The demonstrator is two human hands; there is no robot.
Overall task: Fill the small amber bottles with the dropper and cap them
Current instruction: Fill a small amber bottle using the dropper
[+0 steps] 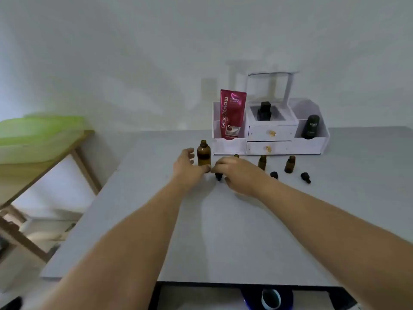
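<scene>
A large amber bottle [203, 156] stands uncapped on the grey table [223, 231]. My left hand [188, 167] curls round it, thumb at its base and fingers on its left side. My right hand [237, 173] is just to the right, fingertips pinching a black dropper cap [218, 176] that rests on the table. Behind this hand only the neck of a small amber bottle [236, 155] shows. Two more small amber bottles [262, 162] [290, 164] stand open further right, with a black cap [274, 175] [305, 177] lying in front of each.
A white drawer organizer [270, 146] stands behind the bottles, holding a red pouch [232, 115], a black bottle [264, 111] and a dark tube [311, 127]. A wooden table [73, 148] with a green cover is left of the grey table's edge.
</scene>
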